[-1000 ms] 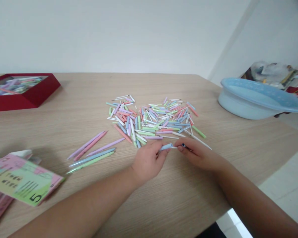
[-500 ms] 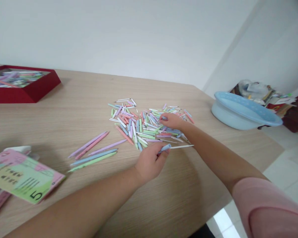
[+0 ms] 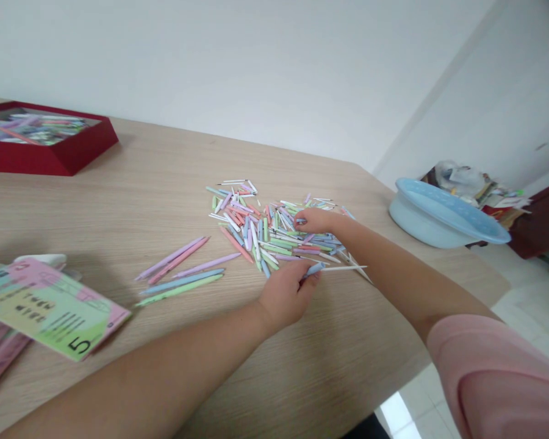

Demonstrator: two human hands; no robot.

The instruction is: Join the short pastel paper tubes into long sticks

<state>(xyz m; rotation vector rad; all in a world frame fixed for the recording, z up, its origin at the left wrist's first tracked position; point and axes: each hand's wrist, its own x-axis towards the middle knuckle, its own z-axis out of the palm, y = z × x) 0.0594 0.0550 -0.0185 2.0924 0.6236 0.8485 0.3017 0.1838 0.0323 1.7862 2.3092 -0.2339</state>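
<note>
My left hand (image 3: 289, 291) is closed around a light blue pen barrel (image 3: 315, 268), and a thin white refill (image 3: 345, 268) sticks out of it to the right. Reaching into the far side of a loose pile of pastel pen parts (image 3: 281, 244), my right hand (image 3: 318, 221) has its fingers pinched on a small blue pen piece (image 3: 301, 220), mostly hidden by the fingers. The pile mixes green, purple, pink, blue and white barrels with thin refills. To the left of the pile lie several whole pens, among them a green pen (image 3: 180, 290) and a blue pen (image 3: 183, 281).
A red box (image 3: 68, 152) full of pens stands at the back left of the wooden table (image 3: 174, 158). Nearer, a pink-and-green printed card pack (image 3: 57, 308) lies on pink packs. A light blue basin (image 3: 439, 216) sits at the right, with clutter (image 3: 466, 183) behind it.
The view has tilted slightly. My left hand keeps the blue barrel and refill. My right hand stays over the pile, with the blue piece in its fingers now less visible.
</note>
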